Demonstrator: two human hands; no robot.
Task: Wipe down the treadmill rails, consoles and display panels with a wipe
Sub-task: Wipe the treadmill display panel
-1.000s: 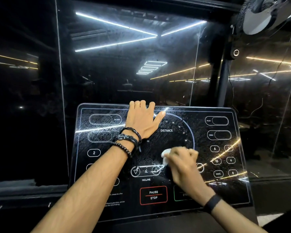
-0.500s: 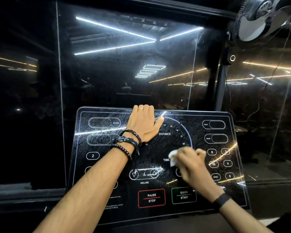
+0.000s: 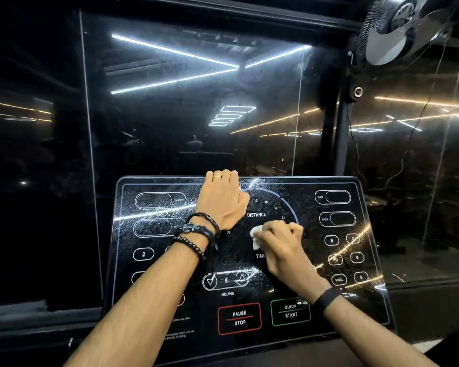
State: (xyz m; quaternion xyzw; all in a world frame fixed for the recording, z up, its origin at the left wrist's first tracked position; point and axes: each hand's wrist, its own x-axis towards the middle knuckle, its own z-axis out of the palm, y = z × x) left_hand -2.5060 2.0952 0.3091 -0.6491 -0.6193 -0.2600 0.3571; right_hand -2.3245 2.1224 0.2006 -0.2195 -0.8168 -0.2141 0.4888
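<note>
Right hand (image 3: 281, 247) clenches wipe (image 3: 257, 235) against panel (image 3: 355, 300), centre frame near TIME. Left hand (image 3: 221, 201) hooks fingers over panel's top edge. Wipe looks light, soft, limp: bunch it, press flat. Glossy panel, likely slippery.

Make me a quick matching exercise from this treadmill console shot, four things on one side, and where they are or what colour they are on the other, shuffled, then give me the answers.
Things:
1. wipe
2. left hand
3. pause stop button
4. quick start button

Places or colours:
A. outlined in green, at the bottom of the panel
B. fingers curled over the console's top edge
C. white, bunched in the right hand near the middle of the console
D. outlined in red, at the bottom of the panel

Pairs: 1-C, 2-B, 3-D, 4-A
</note>
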